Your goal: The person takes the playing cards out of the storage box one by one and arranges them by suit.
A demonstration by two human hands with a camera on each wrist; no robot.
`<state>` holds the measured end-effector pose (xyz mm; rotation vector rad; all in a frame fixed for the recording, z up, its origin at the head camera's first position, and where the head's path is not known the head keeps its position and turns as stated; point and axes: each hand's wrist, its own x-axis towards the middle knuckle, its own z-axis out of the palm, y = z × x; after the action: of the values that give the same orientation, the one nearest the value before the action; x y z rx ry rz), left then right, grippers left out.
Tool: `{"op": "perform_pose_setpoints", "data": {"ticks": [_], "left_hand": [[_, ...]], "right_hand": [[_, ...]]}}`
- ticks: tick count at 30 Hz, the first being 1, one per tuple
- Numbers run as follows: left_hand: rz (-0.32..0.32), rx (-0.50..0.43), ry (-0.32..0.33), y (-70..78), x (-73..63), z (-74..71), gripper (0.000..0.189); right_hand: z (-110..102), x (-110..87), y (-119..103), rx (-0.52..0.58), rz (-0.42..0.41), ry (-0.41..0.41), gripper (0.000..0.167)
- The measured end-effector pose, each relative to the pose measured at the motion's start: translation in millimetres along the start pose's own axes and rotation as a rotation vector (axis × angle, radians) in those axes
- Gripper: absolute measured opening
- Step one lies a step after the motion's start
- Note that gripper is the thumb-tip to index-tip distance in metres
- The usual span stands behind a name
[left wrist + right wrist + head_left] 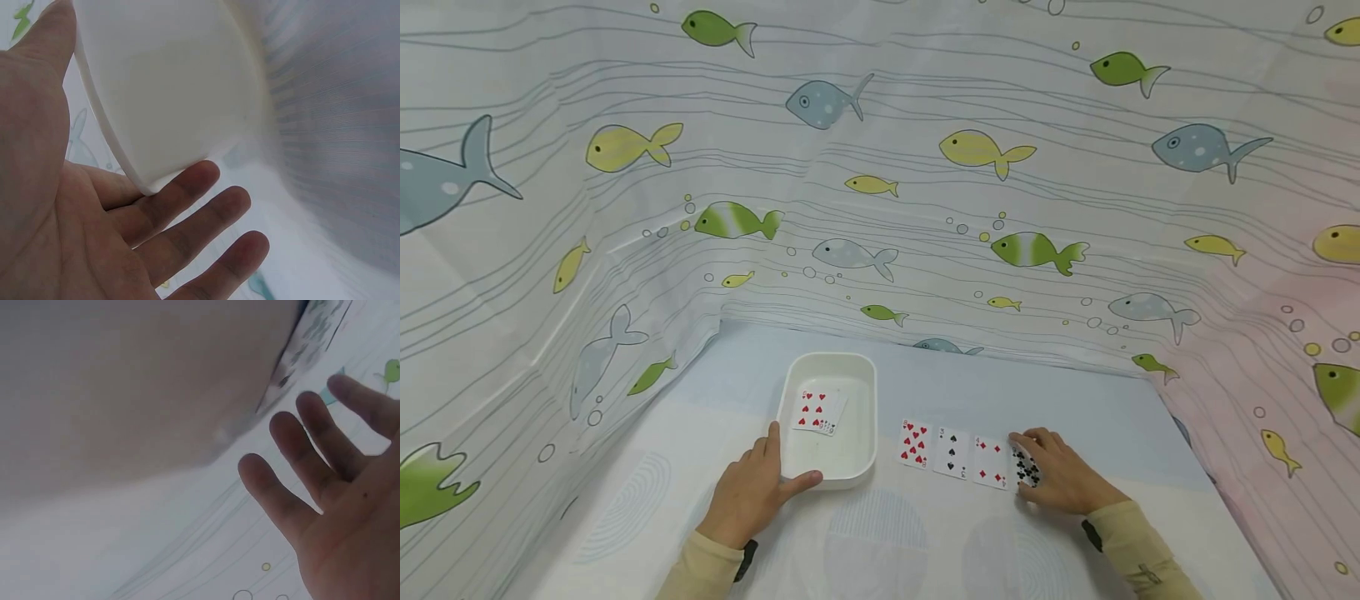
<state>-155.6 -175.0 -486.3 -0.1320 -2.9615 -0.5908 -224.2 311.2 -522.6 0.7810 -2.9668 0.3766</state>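
Observation:
A white plastic tray (789, 379) stands on the table in the head view with a few playing cards (815, 412) inside, a red heart card on top. My left hand (748, 487) brackets its near left corner, thumb along the near wall. In the left wrist view, nearly straight fingers (200, 178) rest against the tray wall (181, 112). To the right lie a heart card (914, 443), a three of spades (952, 452) and a four of diamonds (991, 462). My right hand (1060, 473) pinches a club card (1026, 467) between thumb and index finger, partly covering it.
A pale patterned cloth (775, 550) covers the table. Fish-printed sheets (925, 217) rise as walls at the back and on both sides. The right wrist view shows the other fingers spread above the surface, and a blurred grey-brown shape fills much of it.

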Motion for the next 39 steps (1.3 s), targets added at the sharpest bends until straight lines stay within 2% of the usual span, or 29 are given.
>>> {"op": "perform_pose_setpoints", "data": {"ticks": [8,14,27,39], "left_hand": [[0.003,0.005,0.003,0.4,-1.0,-0.3,0.113],[-0.001,0.010,-0.008,1.7,-1.4,-1.2,0.114],[0.000,0.019,-0.004,1.5,-0.2,-1.4,0.114],[-0.011,0.010,-0.009,0.4,0.2,-0.4,0.114]], "right_hand": [[-1,22.0,-13,0.052,0.005,0.106,0.062],[-6,40.5,-32,0.100,0.014,0.153,0.063],[-9,80.7,-77,0.217,0.018,0.139,0.070],[-10,115.7,-115,0.307,-0.043,0.119,0.067]]}}
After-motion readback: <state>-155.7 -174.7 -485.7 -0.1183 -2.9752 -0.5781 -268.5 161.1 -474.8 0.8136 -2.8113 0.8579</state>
